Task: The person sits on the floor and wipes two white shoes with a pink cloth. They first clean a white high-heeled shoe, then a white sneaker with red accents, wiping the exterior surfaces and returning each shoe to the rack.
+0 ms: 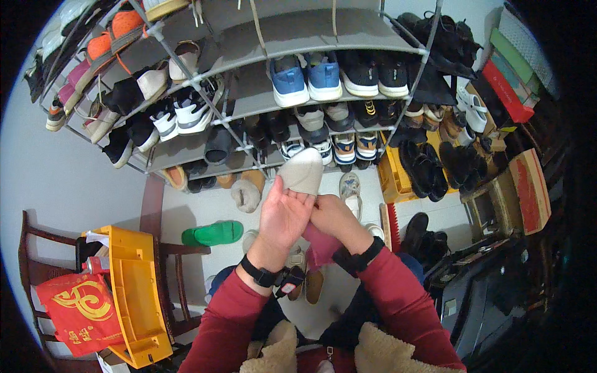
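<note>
A beige shoe with a pale toe is held up in front of the shoe rack. My left hand grips it, palm turned upward, the thumb along one side and the fingertips hidden at its near edge. My right hand is curled beside the left fingers, close to the shoe's near edge. From beneath my right hand hangs a pink cloth, and the fingers appear closed on it. The fingertips of the right hand are hidden, so whether they touch the shoe I cannot tell.
The rack carries several pairs, including blue sneakers. On the floor lie a green slipper and a patterned shoe. A yellow crate with a red bag stands left; another yellow crate stands right.
</note>
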Demonstrator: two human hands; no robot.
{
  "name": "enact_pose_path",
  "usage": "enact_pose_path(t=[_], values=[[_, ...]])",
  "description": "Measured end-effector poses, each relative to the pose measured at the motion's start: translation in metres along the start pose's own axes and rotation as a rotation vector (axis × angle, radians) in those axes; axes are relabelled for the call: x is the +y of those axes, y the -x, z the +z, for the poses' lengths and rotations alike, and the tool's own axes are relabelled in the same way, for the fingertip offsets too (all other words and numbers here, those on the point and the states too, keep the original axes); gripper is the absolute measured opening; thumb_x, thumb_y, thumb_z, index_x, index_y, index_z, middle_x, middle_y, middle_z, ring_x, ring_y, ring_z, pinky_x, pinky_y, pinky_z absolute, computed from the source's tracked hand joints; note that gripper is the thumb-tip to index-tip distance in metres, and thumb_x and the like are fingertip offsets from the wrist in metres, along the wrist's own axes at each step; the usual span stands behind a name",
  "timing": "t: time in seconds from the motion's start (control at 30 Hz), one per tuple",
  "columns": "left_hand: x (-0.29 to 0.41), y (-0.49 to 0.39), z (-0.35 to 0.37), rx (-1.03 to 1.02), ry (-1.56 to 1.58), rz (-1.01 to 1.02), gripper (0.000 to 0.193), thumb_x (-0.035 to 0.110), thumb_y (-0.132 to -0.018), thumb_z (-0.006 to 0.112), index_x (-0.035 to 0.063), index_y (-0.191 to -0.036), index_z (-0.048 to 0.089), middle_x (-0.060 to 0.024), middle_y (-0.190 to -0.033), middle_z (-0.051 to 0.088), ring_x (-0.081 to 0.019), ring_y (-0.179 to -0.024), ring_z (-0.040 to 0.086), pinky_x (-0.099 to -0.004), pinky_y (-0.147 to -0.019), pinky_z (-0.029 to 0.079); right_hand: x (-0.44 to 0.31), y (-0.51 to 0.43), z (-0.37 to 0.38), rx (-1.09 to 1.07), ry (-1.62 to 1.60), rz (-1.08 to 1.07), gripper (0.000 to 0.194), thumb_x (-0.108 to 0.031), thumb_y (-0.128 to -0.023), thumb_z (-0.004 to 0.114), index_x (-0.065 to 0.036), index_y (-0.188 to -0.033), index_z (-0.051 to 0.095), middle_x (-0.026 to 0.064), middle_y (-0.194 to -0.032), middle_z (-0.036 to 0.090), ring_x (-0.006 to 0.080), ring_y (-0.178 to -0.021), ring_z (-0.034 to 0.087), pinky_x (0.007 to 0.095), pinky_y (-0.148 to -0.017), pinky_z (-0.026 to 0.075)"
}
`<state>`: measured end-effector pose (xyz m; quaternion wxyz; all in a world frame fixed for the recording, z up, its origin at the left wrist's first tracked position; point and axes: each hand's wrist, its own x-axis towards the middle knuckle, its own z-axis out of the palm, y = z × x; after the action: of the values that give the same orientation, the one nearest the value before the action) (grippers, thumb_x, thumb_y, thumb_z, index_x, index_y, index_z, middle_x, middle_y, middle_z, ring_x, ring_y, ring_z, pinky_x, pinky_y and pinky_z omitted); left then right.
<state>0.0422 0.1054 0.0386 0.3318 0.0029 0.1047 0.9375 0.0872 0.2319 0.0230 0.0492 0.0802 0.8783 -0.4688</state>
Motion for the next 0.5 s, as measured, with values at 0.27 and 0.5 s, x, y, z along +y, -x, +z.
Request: enact_pose_path(t=[0.27, 0.5], values=[[0.001, 0.045, 0.01, -0.169, -2.012, 0.323, 0.045, 0.026, -0.078, 0.078, 0.0071, -0.116, 0.062, -0.0192, -0.134, 0.05, -0.0391, -0.125, 0.047, -0.0439, -0.102, 0.04, 0.026, 0.0, -0.036, 0.121, 0.051, 0.09, 0.036, -0.029, -0.085, 0.053, 0.003, -0.087, 0.068, 0.0271, -0.092, 0.065, 0.0421, -0.088, 0.063, 0.0448, -0.077, 0.051], [0.009, 0.075, 0.019, -0.247, -2.558, 0.427, 0.052, 0.022, -0.06, 0.089, 0.0126, -0.107, 0.068, -0.0265, -0.15, 0.029, -0.0497, -0.135, 0.034, -0.0535, -0.102, 0.04, 0.056, -0.008, -0.047, 0.03, -0.287, -0.014, 0.027, -0.022, -0.084, 0.059, 0.004, -0.086, 0.068, 0.0122, -0.081, 0.068, 0.0209, -0.069, 0.064, 0.0335, -0.06, 0.049]])
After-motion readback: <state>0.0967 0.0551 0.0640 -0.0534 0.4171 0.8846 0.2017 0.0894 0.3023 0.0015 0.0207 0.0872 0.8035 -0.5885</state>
